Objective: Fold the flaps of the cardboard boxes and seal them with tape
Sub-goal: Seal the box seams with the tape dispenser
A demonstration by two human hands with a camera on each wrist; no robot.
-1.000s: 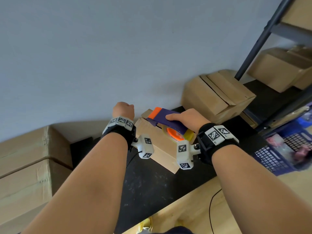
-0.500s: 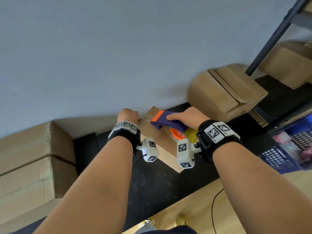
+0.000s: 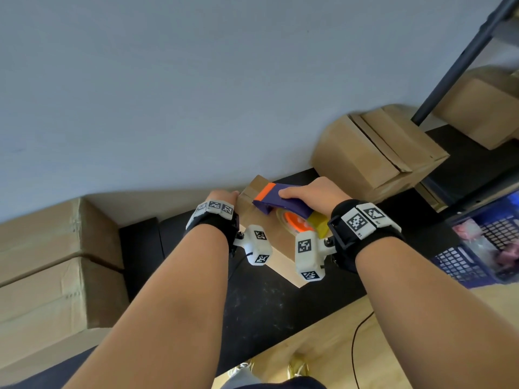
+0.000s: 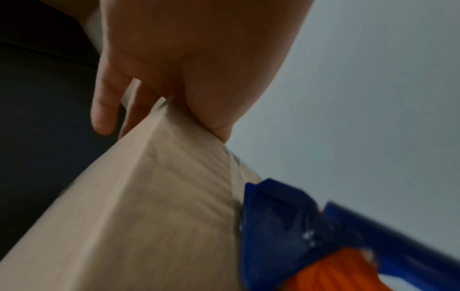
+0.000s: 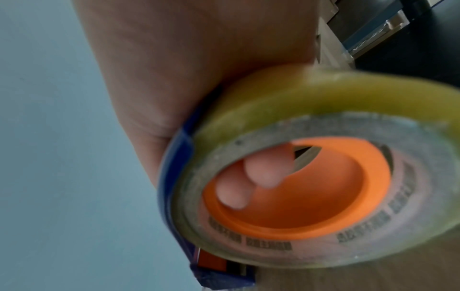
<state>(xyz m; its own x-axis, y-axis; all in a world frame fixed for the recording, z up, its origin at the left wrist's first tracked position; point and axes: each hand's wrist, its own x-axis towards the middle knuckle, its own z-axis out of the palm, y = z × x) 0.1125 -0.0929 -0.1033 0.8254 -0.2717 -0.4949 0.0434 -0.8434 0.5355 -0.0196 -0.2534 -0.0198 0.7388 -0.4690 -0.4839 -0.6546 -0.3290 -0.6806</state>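
A small cardboard box [image 3: 278, 248] lies on the black table [image 3: 266, 310] near the wall. My left hand [image 3: 222, 196] grips its far left corner; in the left wrist view the fingers [image 4: 104, 110] curl down the box's side [image 4: 139, 206]. My right hand [image 3: 311, 190] holds a blue and orange tape dispenser [image 3: 283, 204] on top of the box, fingers [image 5: 263, 171] curled through the orange hub [image 5: 311, 189] of the tape roll [image 5: 298, 126]. A strip of clear tape [image 4: 234, 177] runs along the box top up to the dispenser's head [image 4: 273, 216].
A bigger closed box [image 3: 373, 153] stands behind on the right. Stacked large boxes [image 3: 50, 270] fill the left. A dark shelf post [image 3: 460, 60] and shelf with another box [image 3: 483, 108] are at the right, a blue basket [image 3: 483, 248] below.
The dispenser and my right hand have slid a little toward the near end of the box. My left hand keeps its grip on the far corner.
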